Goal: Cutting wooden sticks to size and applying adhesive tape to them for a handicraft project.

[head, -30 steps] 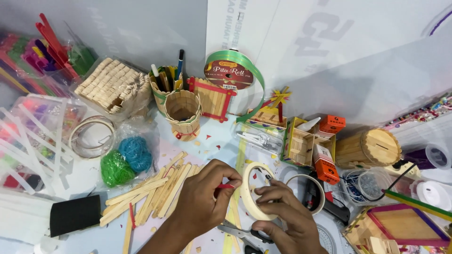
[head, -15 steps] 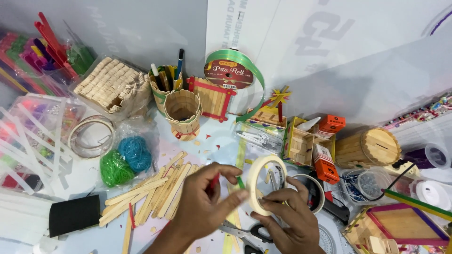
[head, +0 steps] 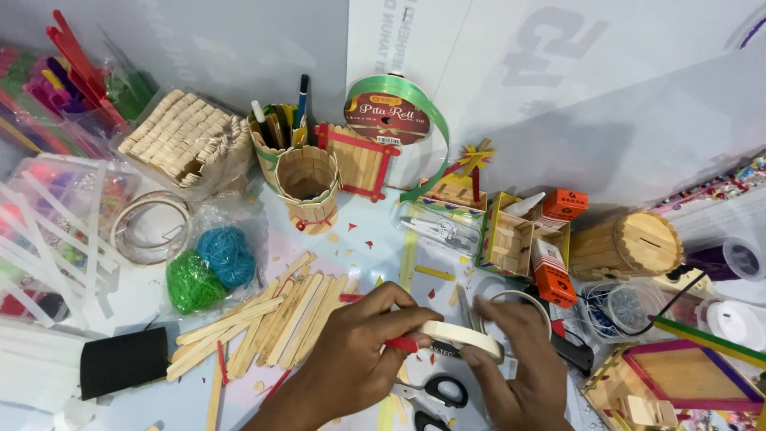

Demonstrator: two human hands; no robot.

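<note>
Both hands meet low in the middle of the view over a crowded craft table. The left hand pinches a red stick between thumb and fingers, its tip against the near edge of a tape roll. The right hand grips the tape roll from the far side, fingers curled over its rim, so the cream ring lies nearly flat between the two hands. Just left of the left hand, a fan of plain sticks spreads toward a black block. Scissors lie under the hands, handles toward the bottom edge. A second tape ring sits right behind the right hand, touching or nearly so. Further back stand a stick cup, a green ribbon reel and a round wooden box. Yarn balls lie in a bag at left. A framed tray crowds the right corner. The only bare surface is a small patch between the stick cup and the hands, scattered with paper scraps.
</note>
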